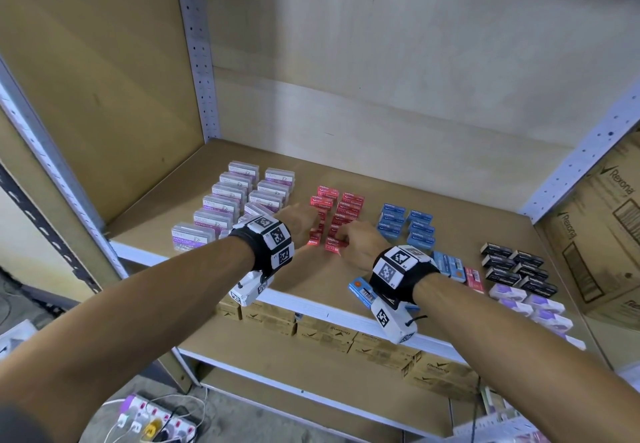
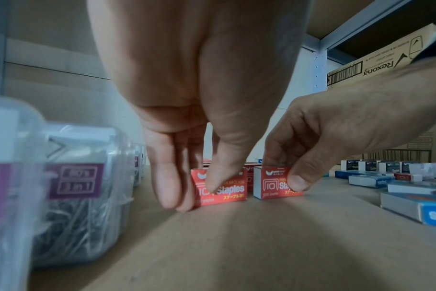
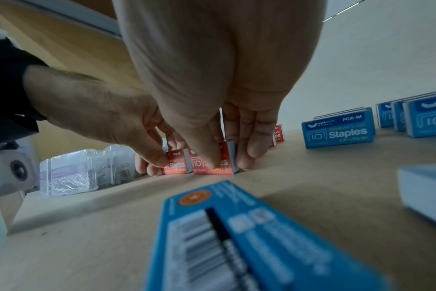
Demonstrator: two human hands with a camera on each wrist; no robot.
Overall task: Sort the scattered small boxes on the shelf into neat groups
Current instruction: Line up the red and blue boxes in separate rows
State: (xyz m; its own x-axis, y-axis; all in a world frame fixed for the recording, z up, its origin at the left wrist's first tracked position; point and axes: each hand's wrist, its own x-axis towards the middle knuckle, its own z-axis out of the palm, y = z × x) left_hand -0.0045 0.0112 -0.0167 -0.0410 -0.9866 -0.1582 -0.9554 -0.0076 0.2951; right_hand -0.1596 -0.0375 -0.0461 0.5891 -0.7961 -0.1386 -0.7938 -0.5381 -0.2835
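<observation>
Hands set two red staple boxes at the front of the red rows, centre of the head view.

Left hand (image 2: 202,157) pinches the left box (image 2: 222,190); right hand (image 2: 319,137) pinches the right box (image 2: 274,186), both standing on the shelf (image 2: 261,246). Risk: a skewed release could nudge the rows behind.

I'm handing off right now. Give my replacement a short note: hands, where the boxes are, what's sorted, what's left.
Left hand pinches the front red staple box of the left red row; right hand pinches the front box of the right row.
Done: paper clip boxes, blue rows, black boxes, purple-white boxes.
Left: loose blue boxes and one red box lying flat near the shelf front edge.
</observation>
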